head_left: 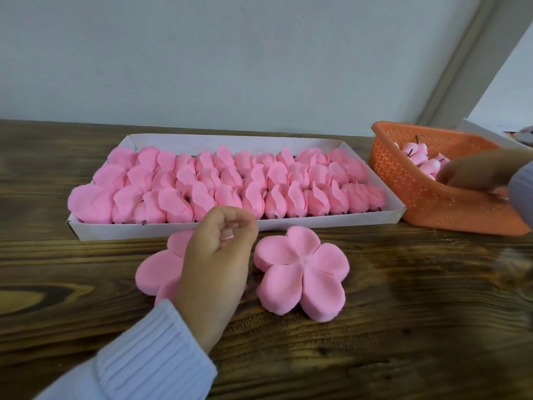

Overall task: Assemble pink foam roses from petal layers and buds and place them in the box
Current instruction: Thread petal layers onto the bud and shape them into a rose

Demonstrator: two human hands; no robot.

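A white box [236, 223] across the table holds three rows of assembled pink foam roses [227, 183]. In front of it lie two stacks of five-lobed pink petal layers: one [300, 269] in plain view, the other [157, 269] partly hidden under my left hand [216, 261]. My left hand hovers above that stack with fingers loosely curled and nothing in them. My right hand [473, 171] reaches into the orange basket [427, 194], among the pink buds [421, 160]; motion blur hides whether its fingers hold a bud.
The dark wooden table [403, 327] runs to a pale wall behind. A white object [513, 134] sits past the basket at the far right edge. The basket stands tilted right beside the box's right end.
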